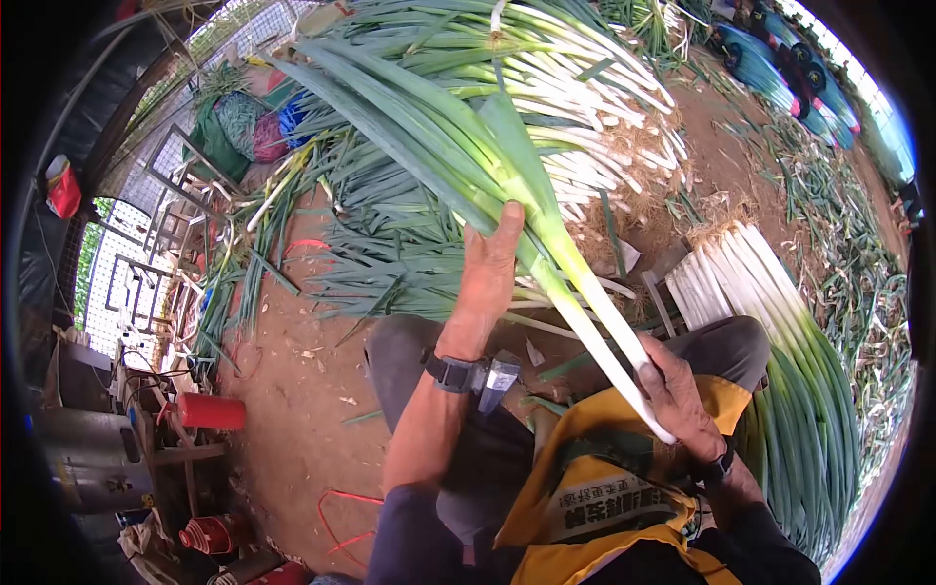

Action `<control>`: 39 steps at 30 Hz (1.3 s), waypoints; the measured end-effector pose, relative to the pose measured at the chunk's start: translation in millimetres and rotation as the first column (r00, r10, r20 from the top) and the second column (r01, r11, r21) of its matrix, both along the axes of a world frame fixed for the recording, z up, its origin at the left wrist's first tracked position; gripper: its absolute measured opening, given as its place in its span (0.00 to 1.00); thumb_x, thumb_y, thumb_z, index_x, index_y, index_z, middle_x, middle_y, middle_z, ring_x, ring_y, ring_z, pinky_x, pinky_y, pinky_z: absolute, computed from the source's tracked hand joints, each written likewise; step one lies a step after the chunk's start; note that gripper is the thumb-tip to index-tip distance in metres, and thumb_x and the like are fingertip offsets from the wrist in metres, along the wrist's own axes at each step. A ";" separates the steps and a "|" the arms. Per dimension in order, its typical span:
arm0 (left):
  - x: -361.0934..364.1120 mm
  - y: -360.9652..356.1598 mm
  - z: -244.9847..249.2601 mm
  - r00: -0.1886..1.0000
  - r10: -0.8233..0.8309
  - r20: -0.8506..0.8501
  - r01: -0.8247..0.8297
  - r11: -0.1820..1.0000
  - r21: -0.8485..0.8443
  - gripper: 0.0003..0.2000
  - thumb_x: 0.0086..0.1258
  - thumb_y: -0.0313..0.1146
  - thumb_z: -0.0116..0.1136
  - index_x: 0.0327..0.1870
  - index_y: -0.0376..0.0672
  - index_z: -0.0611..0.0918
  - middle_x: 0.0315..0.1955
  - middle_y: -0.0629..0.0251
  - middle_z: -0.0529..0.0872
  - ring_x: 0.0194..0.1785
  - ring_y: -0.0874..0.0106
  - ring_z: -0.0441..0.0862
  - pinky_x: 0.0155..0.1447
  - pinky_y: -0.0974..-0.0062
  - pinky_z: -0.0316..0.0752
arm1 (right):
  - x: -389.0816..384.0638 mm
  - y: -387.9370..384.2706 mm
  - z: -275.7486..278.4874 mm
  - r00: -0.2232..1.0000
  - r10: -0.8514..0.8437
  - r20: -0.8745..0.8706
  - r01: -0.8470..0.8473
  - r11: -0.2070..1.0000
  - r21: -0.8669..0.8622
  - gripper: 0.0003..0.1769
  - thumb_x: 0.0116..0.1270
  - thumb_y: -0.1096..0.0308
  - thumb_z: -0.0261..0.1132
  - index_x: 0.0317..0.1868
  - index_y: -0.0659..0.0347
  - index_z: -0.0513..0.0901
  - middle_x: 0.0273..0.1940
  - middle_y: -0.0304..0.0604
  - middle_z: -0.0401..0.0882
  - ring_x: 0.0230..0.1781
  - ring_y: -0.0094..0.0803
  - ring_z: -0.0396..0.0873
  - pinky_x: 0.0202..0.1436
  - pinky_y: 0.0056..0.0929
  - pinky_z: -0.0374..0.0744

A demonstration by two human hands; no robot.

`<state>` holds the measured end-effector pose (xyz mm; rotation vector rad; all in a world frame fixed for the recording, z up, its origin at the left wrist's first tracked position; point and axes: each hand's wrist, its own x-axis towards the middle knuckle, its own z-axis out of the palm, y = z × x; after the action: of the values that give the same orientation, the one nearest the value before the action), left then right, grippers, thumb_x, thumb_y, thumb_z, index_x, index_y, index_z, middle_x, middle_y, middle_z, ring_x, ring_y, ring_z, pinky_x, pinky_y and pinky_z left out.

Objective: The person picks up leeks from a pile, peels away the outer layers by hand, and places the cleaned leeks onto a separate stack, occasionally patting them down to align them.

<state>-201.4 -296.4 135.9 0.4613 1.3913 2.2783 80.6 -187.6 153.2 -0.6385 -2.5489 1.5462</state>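
Yellow apron [585, 497] is lying just below the right hand [682, 395], whose fingers are gripping a long green onion [585, 297] by its white shank while fingers of the left hand [485, 278] are clasping its leaves higher up, probably creasing them if squeezing harder.

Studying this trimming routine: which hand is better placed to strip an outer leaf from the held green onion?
Probably the left hand: it grips the green onion where leaves fan out, while the right hand holds the white lower end.

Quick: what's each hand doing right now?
Left hand: closed on the green onion, at its leaves.
Right hand: closed on its white stalk end.
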 end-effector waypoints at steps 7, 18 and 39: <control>-20.9 -10.0 0.2 0.999 -0.045 -0.024 0.043 0.997 -0.069 0.40 0.73 0.56 0.68 0.76 0.40 0.66 0.67 0.64 0.76 0.66 0.70 0.74 0.71 0.68 0.68 | -27.8 17.9 14.4 0.971 0.210 -0.113 -0.202 0.977 0.074 0.24 0.78 0.63 0.60 0.69 0.63 0.71 0.47 0.51 0.83 0.44 0.36 0.83 0.54 0.36 0.79; -24.6 -14.8 11.6 0.999 0.035 -0.009 -0.035 0.999 0.008 0.36 0.73 0.62 0.63 0.67 0.40 0.71 0.56 0.62 0.81 0.56 0.71 0.79 0.61 0.68 0.77 | -41.8 -3.7 -10.4 0.926 -0.013 -0.378 0.122 0.956 0.267 0.28 0.65 0.73 0.73 0.64 0.65 0.77 0.51 0.57 0.85 0.46 0.47 0.85 0.53 0.40 0.81; -38.4 0.1 -0.8 0.990 0.128 0.055 -0.129 0.992 0.015 0.26 0.77 0.59 0.60 0.47 0.38 0.82 0.28 0.64 0.83 0.29 0.72 0.80 0.36 0.73 0.77 | -21.9 1.1 -7.8 0.894 -0.035 -0.448 -0.139 0.926 -0.352 0.28 0.81 0.64 0.57 0.74 0.69 0.65 0.32 0.36 0.75 0.27 0.19 0.70 0.34 0.22 0.71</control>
<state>-239.9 -296.3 135.1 0.3217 1.4119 2.3886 58.7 -186.5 145.4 -0.1967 -1.9627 1.9530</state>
